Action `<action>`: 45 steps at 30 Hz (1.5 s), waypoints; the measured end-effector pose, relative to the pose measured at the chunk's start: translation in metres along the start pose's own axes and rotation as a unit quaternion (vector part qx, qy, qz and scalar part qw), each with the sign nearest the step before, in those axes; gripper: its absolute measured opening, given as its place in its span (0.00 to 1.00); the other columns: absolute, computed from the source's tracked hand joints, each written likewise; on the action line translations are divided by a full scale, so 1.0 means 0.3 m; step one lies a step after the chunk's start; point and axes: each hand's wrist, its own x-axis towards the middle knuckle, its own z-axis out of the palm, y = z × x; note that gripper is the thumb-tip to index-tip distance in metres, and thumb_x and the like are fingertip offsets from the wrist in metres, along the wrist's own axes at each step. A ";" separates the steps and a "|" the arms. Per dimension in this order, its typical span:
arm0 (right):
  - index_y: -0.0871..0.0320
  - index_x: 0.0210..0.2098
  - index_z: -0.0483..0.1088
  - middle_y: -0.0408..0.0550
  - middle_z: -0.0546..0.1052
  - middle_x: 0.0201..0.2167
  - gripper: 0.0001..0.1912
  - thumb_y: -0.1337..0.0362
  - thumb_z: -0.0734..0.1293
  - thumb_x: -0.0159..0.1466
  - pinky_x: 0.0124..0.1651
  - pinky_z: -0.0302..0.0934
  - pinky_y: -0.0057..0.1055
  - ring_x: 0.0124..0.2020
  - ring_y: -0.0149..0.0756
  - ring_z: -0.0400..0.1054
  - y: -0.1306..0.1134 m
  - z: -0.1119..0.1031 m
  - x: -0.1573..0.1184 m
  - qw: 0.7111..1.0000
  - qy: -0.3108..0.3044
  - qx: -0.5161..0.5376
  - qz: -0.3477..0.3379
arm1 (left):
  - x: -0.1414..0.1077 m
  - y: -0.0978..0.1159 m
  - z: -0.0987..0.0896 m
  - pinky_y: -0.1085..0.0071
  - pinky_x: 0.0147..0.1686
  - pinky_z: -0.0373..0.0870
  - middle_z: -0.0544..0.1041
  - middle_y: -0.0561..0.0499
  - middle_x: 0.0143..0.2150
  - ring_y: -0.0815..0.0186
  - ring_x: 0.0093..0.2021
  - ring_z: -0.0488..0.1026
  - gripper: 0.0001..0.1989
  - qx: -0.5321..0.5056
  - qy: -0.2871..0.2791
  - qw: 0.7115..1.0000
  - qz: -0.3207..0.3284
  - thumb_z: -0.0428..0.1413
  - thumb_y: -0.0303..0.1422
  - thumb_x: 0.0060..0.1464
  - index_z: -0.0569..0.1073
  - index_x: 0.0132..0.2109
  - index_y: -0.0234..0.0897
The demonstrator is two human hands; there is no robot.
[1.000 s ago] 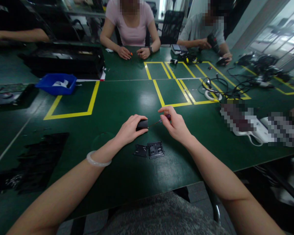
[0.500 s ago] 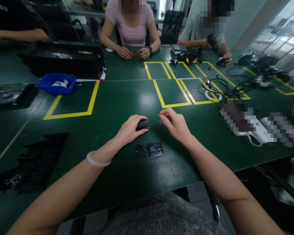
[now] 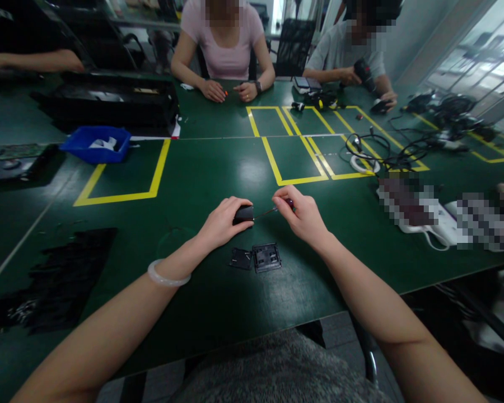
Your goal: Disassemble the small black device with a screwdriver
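My left hand (image 3: 224,224) is closed round a small black box-like device (image 3: 245,214) on the green table (image 3: 193,313). In my right hand (image 3: 300,215) is a screwdriver (image 3: 291,204), its dark handle mostly covered by my fingers. The thin shaft points left, and its tip meets or nearly meets the right end of the black device. Closer to me lie two flat black plastic pieces: a plain plate (image 3: 241,258) with small light slivers on it, and a frame-like piece (image 3: 267,257) at its right.
A blue bin (image 3: 96,144) with white scraps and a long black housing (image 3: 113,106) stand at the left. Black parts (image 3: 71,280) lie nearer. Tangled cables (image 3: 386,148) and a white power strip (image 3: 445,224) are at the right. Several people sit around the table.
My right fingers have shifted slightly on the screwdriver, so more of its handle end shows. The black device and my left hand stay in place.
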 end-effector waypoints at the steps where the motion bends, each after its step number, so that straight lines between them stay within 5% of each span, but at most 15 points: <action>1: 0.55 0.40 0.68 0.43 0.73 0.28 0.08 0.59 0.60 0.70 0.34 0.57 0.29 0.29 0.33 0.68 0.000 0.000 0.000 1.000 0.001 0.001 -0.001 | 0.000 0.000 0.000 0.59 0.51 0.67 0.73 0.47 0.49 0.55 0.51 0.70 0.18 0.000 -0.001 1.000 -0.001 0.59 0.37 0.60 0.68 0.55 0.41; 6: 0.55 0.46 0.67 0.43 0.73 0.30 0.09 0.61 0.60 0.70 0.35 0.59 0.29 0.30 0.33 0.68 0.004 0.004 0.001 1.000 0.005 0.008 -0.005 | 0.000 -0.001 0.002 0.59 0.51 0.67 0.73 0.47 0.49 0.55 0.51 0.70 0.18 0.003 -0.002 1.000 0.000 0.59 0.38 0.60 0.68 0.55 0.41; 12: 0.56 0.37 0.68 0.42 0.72 0.26 0.10 0.57 0.61 0.70 0.33 0.56 0.29 0.27 0.31 0.66 0.005 0.002 0.000 1.000 0.002 0.001 -0.006 | 0.000 -0.005 0.002 0.59 0.50 0.67 0.73 0.46 0.49 0.54 0.51 0.70 0.18 0.003 -0.002 1.000 -0.003 0.59 0.38 0.60 0.68 0.55 0.41; 18: 0.55 0.47 0.67 0.42 0.71 0.29 0.09 0.62 0.59 0.70 0.34 0.57 0.29 0.27 0.31 0.65 0.002 0.005 0.002 1.000 0.011 0.006 -0.010 | 0.000 -0.009 0.004 0.60 0.50 0.67 0.73 0.47 0.49 0.54 0.51 0.70 0.18 0.004 0.000 1.000 0.001 0.59 0.39 0.60 0.68 0.55 0.41; 24: 0.55 0.38 0.67 0.41 0.71 0.26 0.09 0.58 0.60 0.70 0.33 0.56 0.28 0.27 0.31 0.65 0.002 0.002 0.002 1.000 -0.001 0.007 -0.005 | 0.002 -0.006 0.004 0.59 0.52 0.67 0.73 0.47 0.50 0.54 0.51 0.70 0.18 -0.001 -0.001 1.000 -0.004 0.59 0.39 0.59 0.68 0.55 0.41; 30: 0.55 0.46 0.67 0.41 0.71 0.28 0.09 0.62 0.58 0.70 0.33 0.56 0.28 0.26 0.30 0.64 -0.004 0.000 0.004 1.000 0.001 0.007 -0.006 | 0.003 -0.002 0.002 0.59 0.51 0.67 0.73 0.46 0.49 0.54 0.51 0.70 0.18 0.003 -0.005 1.000 -0.008 0.59 0.39 0.59 0.68 0.55 0.41; 35: 0.55 0.39 0.68 0.41 0.71 0.25 0.09 0.58 0.60 0.70 0.32 0.54 0.28 0.26 0.31 0.65 0.001 -0.002 0.004 1.000 -0.007 0.005 -0.005 | 0.004 -0.001 0.002 0.59 0.51 0.67 0.73 0.46 0.50 0.54 0.51 0.70 0.18 0.005 -0.007 1.000 -0.009 0.59 0.38 0.59 0.68 0.55 0.40; 41: 0.55 0.46 0.67 0.41 0.72 0.28 0.09 0.62 0.58 0.70 0.33 0.56 0.28 0.26 0.31 0.66 0.002 0.001 0.003 1.000 0.001 0.006 -0.008 | 0.004 -0.001 0.001 0.58 0.51 0.67 0.73 0.46 0.49 0.54 0.51 0.70 0.18 0.006 -0.005 1.000 -0.007 0.59 0.39 0.60 0.68 0.55 0.41; 45: 0.54 0.41 0.68 0.42 0.73 0.27 0.08 0.59 0.60 0.70 0.34 0.57 0.28 0.28 0.32 0.67 0.001 0.000 0.003 1.000 0.001 0.011 -0.007 | 0.004 -0.002 0.002 0.58 0.51 0.67 0.73 0.46 0.49 0.54 0.51 0.70 0.18 0.005 -0.003 1.000 -0.007 0.59 0.39 0.60 0.68 0.54 0.41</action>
